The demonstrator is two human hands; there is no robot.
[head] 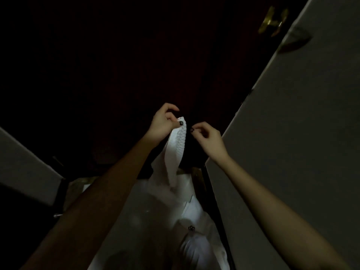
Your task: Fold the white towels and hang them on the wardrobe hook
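Pretty dim shot, so only so much can be made out. Nearest the camera, at the bottom, a heap of white cloth (196, 213) is seen with a small dark button-like spot (191, 228) on it; whether it's clothing or more towels can't be told. A pale floor (124, 215) is glimpsed beside it. Both forearms are stretched forward and up from the lower corners, the left one from the bottom left and deep in shadow, the right one from the bottom right and better lit, and they're brought close together near the middle of the frame. The white towel (176, 151) is held up at its top end by the left hand (162, 124): its edge is pinched between thumb and curled fingers (180, 123), with the index finger arched above, and the rest is left hanging down in a long narrow fold toward the white heap. The right hand (209, 139) is raised just beside the towel's top, wrist bent, fingers (194, 129) curled in with thumb and fingertip brought together; whether anything is actually caught between them can't be told, since a dark gap is seen between them and the towel. Behind the hands, a very dark reddish wooden surface (136, 65) fills most of the view. Pale grey panels are seen on the right (302, 133) and lower left (25, 172), and a blurred brass fitting (273, 21) is mounted far up at the top right.
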